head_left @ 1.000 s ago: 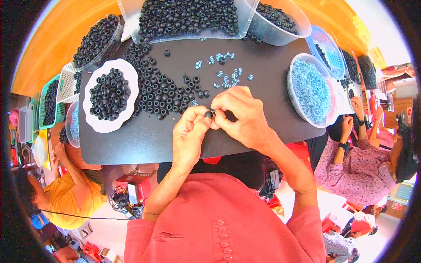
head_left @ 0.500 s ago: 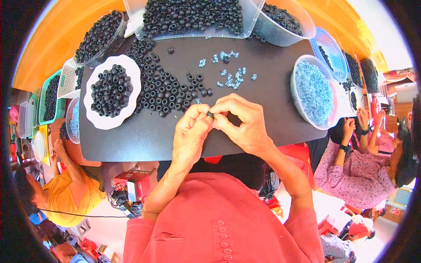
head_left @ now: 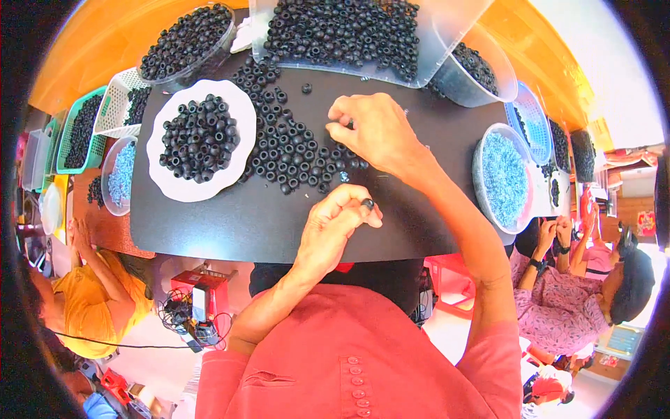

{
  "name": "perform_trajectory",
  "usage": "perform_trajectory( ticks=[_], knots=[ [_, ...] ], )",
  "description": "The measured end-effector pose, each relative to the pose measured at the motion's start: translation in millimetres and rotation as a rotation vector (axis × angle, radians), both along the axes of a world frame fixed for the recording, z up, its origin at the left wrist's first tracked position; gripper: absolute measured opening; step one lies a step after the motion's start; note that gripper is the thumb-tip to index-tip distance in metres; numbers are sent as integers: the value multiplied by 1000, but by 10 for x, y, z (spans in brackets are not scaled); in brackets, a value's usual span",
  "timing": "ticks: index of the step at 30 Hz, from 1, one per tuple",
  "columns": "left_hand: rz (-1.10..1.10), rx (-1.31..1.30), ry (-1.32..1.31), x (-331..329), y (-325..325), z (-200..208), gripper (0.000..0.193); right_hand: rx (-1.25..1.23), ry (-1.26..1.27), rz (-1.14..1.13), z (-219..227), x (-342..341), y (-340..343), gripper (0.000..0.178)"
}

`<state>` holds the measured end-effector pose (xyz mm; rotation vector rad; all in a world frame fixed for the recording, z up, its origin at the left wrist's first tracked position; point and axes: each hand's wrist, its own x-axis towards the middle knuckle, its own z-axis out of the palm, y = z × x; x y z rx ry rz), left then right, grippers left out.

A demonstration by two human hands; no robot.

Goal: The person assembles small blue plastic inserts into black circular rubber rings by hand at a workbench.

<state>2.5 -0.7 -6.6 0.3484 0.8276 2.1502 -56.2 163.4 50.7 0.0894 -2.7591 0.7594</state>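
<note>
My left hand (head_left: 335, 222) is closed in a pinch above the near part of the dark table (head_left: 419, 230), holding a black bead (head_left: 367, 204) at the fingertips. Further out, my right hand (head_left: 377, 129) hangs over the table with thumb and forefinger curled together; whether anything is between them is hidden. A small blue-and-white striped piece (head_left: 344, 177) lies between the hands. Loose black beads (head_left: 289, 150) spread to the left of my right hand, and some are partly covered by its fingers.
At left stands a white scalloped plate (head_left: 244, 157) of black beads. A large clear bin (head_left: 447, 42) of black beads sits at the back, with tubs on either side. A clear tub of light-blue pieces (head_left: 506, 178) is at right. People sit at both sides.
My hands have come apart. The right hand has moved out and away over the table, covering most striped pieces; the left keeps the black bead. The whole view has shifted slightly.
</note>
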Motion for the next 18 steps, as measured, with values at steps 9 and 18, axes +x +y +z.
perform_trajectory(
  ticks=[9, 18],
  knots=[
    [38, 39, -84, -2, -10, 28, 13, 75, 16, 57, 23, -57, -67, 15],
    [122, 3, -138, -27, 13, 119, 15, -715, -148, -29, 124, 982, -164, 8]
  ],
)
